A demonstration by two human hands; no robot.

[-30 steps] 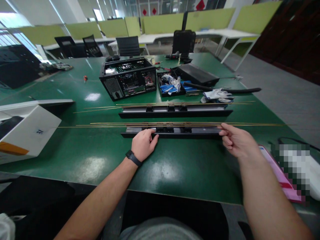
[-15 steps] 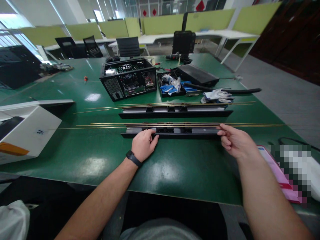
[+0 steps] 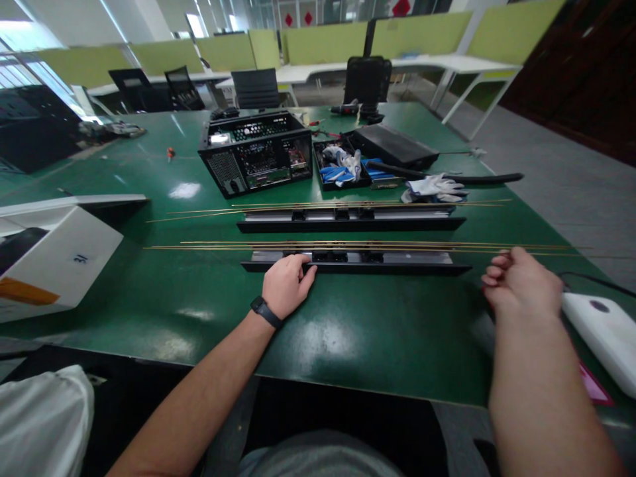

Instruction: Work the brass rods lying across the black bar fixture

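Two long black rails lie across the green table [image 3: 149,298], the near rail [image 3: 397,262] in front of the far rail [image 3: 348,222]. Thin brass rods [image 3: 223,246] lie along the top of the near rail, and more brass rods [image 3: 209,212] lie on the far one. My left hand [image 3: 285,285], with a dark wristband, rests curled on the near rail's front edge left of its middle. My right hand [image 3: 521,285] is past the rail's right end, fingers pinched on a brass rod.
Behind the rails stand an open black computer case [image 3: 256,152], a black tray of blue and white gloves [image 3: 342,169], a flat black box [image 3: 392,146], white gloves [image 3: 432,189] and a black hose [image 3: 477,177]. A white box [image 3: 54,258] sits left, a white device [image 3: 601,331] right.
My right hand has slid to the right, from the rail's right end out along the rods. The near rods' left end has shifted right. My left hand has stayed put.
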